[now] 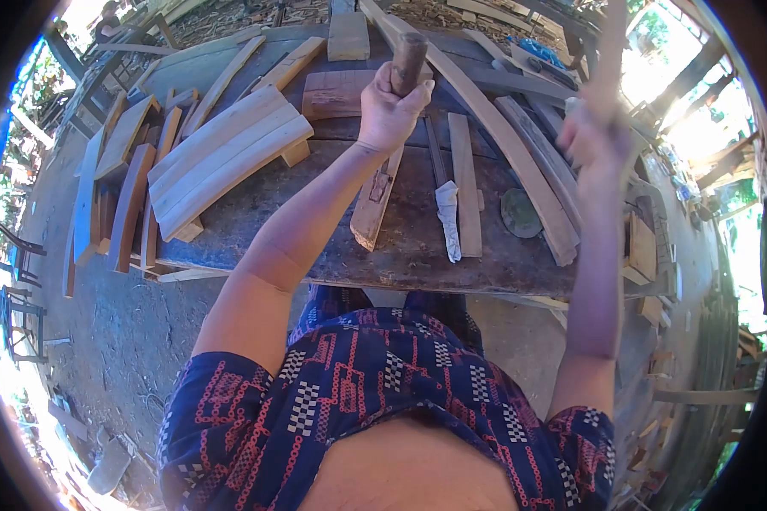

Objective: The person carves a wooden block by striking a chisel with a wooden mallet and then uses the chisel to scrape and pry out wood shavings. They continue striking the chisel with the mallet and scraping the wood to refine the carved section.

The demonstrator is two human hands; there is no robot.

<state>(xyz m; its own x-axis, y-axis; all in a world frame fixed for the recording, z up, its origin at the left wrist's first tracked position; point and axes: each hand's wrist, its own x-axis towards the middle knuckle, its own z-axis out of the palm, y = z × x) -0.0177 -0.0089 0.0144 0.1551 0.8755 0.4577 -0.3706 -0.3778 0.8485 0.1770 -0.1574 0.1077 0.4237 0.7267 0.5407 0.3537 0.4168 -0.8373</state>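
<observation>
A: How is the wooden strip (373,209) shaped, and where is it placed?

B: It is laid on the table (315,204), below the left hand (392,111), with one end pointed toward the wearer. It is narrow, flat and light brown. That end is left rough and slanted, with an orange-brown edge, and a small rectangular outline is marked or cut into its face; which of the two cannot be told.

A: What is held by the left hand?

B: A dark handle (411,55) is gripped in a closed fist, the thumb laid against its side. It is thick, round and blunt-topped, with a worn brown surface. Whatever is joined below it is hidden by the hand.

A: And by the right hand (590,140)?

B: A pale wooden piece (609,60) is clasped, raised over the table's right side. Both are blurred, so the exact finger placement cannot be told.

A: What else is seen nearby?

B: A dark metal bar (435,149), partly wrapped in crumpled white material (448,223), is set beside a smooth pale strip (464,187). A dull green disc (521,213) is seen farther right. On the left, a panel (230,162) of joined boards is rested at a slant. The tabletop is dark, scuffed and stained.
</observation>
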